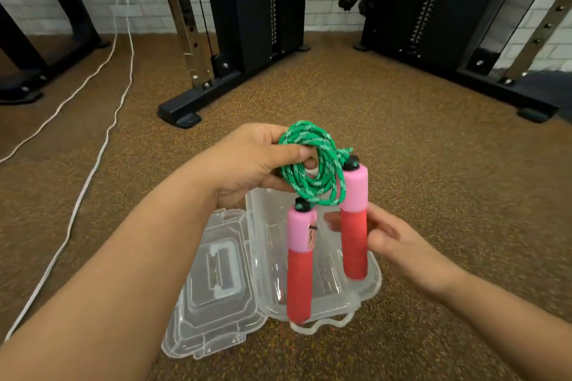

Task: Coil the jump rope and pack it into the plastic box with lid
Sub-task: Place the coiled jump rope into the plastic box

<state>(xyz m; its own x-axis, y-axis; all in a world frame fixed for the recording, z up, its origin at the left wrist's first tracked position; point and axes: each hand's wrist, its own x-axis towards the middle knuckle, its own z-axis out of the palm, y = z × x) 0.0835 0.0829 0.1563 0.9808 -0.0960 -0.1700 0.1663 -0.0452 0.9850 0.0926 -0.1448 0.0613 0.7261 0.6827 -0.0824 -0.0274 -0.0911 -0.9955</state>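
The green braided jump rope (pixel 322 176) is wound into a small coil, and my left hand (pixel 247 164) is closed around its left side, thumb through the loop. Two pink-and-red foam handles hang down from the coil: the left handle (pixel 299 260) dangles free, while the fingers of my right hand (pixel 393 238) touch the right handle (pixel 354 226). Both handles hover just above the clear plastic box (pixel 370 283), which lies open on the floor. Its hinged lid (pixel 213 281) is folded out flat to the left.
The floor is brown speckled rubber. Black gym machine frames (pixel 198 102) with steel uprights stand behind, left and right. Two white cables (pixel 93 164) run across the floor on the left from a wall socket. A white brick wall closes the back.
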